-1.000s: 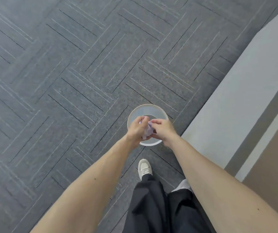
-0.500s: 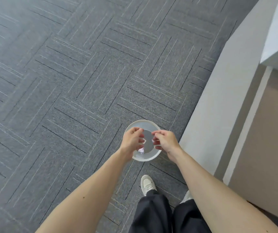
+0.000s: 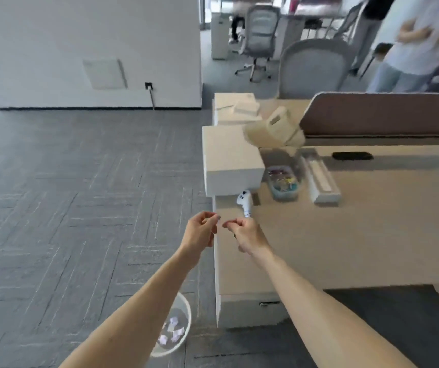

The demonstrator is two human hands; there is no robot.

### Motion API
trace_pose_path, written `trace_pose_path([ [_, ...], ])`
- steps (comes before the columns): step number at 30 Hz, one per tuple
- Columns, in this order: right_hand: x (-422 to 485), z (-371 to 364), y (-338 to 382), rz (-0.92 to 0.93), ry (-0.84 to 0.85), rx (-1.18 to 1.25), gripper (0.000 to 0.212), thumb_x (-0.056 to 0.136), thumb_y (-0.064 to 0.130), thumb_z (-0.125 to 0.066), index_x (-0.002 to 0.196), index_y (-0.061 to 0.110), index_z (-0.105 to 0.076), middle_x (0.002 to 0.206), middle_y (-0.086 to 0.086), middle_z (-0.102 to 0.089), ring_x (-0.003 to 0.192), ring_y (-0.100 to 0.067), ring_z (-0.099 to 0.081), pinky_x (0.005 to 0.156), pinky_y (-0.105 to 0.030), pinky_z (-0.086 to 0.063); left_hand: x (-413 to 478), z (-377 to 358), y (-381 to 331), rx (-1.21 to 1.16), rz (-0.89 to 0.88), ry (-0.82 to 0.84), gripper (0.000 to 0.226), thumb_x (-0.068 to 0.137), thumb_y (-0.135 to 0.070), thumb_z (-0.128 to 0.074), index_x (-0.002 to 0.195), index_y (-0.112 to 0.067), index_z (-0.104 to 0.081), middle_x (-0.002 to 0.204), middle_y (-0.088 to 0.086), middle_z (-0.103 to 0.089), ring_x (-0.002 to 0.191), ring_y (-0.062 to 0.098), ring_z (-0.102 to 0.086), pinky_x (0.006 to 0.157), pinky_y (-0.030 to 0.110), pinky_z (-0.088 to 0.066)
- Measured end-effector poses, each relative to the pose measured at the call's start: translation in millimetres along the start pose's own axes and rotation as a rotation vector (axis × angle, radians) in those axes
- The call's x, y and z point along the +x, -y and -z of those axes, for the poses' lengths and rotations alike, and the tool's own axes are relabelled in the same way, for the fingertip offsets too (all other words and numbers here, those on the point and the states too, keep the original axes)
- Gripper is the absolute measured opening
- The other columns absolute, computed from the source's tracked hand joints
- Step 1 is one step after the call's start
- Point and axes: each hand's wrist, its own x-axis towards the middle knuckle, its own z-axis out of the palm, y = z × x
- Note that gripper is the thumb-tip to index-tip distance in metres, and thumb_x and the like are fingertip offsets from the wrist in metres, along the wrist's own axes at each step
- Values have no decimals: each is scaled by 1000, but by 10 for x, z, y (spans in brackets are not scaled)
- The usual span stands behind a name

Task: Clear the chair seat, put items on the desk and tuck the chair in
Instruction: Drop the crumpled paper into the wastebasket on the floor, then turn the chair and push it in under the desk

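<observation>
My left hand (image 3: 202,229) and my right hand (image 3: 245,233) are raised side by side at the left end of the light wooden desk (image 3: 346,243). Both have curled fingers pinched together, and I see nothing in either. Below them on the carpet stands a white waste bin (image 3: 185,312) with torn paper scraps (image 3: 172,332) inside, partly hidden by my left forearm. A white handheld controller (image 3: 245,201) lies on the desk just beyond my right hand. The chair being cleared is not in view.
On the desk sit a white box (image 3: 229,158), a clear tub of coloured clips (image 3: 283,183), a long white case (image 3: 320,181), a beige bag (image 3: 274,128) and a brown partition (image 3: 383,114). Grey office chairs (image 3: 314,67) and people (image 3: 415,43) stand beyond. Grey carpet lies left.
The view has swung up from the bin to the desk. The paper scraps have dropped from my hands into the bin, and both hands have risen to desk height.
</observation>
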Motion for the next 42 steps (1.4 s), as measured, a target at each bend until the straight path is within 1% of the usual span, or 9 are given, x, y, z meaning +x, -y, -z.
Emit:
trace_pose_path([
  [7, -1933, 1973, -412, 50, -452, 54, 21, 91, 22, -56, 94, 14, -76, 62, 20, -63, 58, 4, -52, 47, -10, -37, -1334, -1865, -565, 205, -211, 406, 11, 96, -22, -57, 91, -17, -66, 52, -1, -48, 44, 9, -42, 43, 24, -37],
  [9, -2773, 2442, -769, -6, -609, 67, 20, 90, 19, -56, 91, 15, -75, 47, 24, -57, 46, 7, -49, 39, -5, -33, -1998, -2401, -488, 238, -245, 555, 12, 96, -20, -57, 90, -14, -66, 50, -1, -46, 40, 7, -40, 38, 20, -34],
  [13, -4408, 3029, -1385, -138, -878, 71, 17, 86, 19, -60, 84, 12, -75, 34, 22, -49, 33, 4, -45, 33, -9, -28, -3279, -3169, -118, 309, -300, 834, 11, 95, -16, -58, 86, -13, -64, 42, -10, -44, 34, 6, -36, 34, 19, -28],
  [21, -7386, 3541, -2523, -420, -1287, -15, 15, 87, 21, -63, 81, 16, -75, 63, 14, -58, 62, -6, -51, 48, -11, -34, -5836, -4258, 542, 421, -374, 1296, 8, 93, -11, -62, 86, -8, -64, 49, -9, -49, 40, 10, -35, 35, 20, -27],
  [25, -8241, 3630, -2978, -568, -1369, -81, 16, 89, 24, -62, 80, 19, -74, 64, 6, -61, 70, -17, -57, 54, -23, -40, -6684, -4700, 896, 516, -369, 1452, 4, 90, -17, -63, 86, -18, -63, 42, -9, -46, 34, 4, -39, 32, 16, -33],
  [29, -8675, 3796, -3402, -655, -1380, -104, 15, 87, 10, -59, 83, 17, -72, 82, -11, -69, 82, -25, -64, 73, -36, -48, -7289, -5105, 1357, 642, -285, 1585, 18, 85, -34, -67, 99, -35, -56, 63, 1, -50, 58, 11, -52, 43, 24, -49],
  [33, -8900, 4075, -3728, -831, -1270, -276, 41, 88, 18, -57, 129, 15, -55, 128, -19, -54, 119, -36, -51, 98, -40, -43, -7788, -5449, 1783, 716, -286, 1697, 60, 69, -60, -68, 119, -39, -42, 66, -9, -54, 58, 6, -56, 50, 32, -59],
  [38, -8924, 4609, -4145, -834, -1082, -198, 64, 95, 19, -51, 150, 10, -21, 152, -18, -36, 135, -34, -40, 104, -39, -35, -8240, -6042, 2144, 801, -373, 1701, 104, 57, -81, -61, 142, -38, -20, 138, 0, -40, 124, 21, -48, 86, 34, -44],
  [42, -8809, 4984, -4489, -843, -1081, -289, 57, 94, 17, -48, 147, 10, -28, 143, -19, -46, 127, -34, -48, 98, -37, -40, -8391, -6431, 2314, 759, -358, 1652, 93, 55, -75, -68, 128, -53, -16, 121, -16, -34, 103, 10, -46, 79, 35, -42],
])
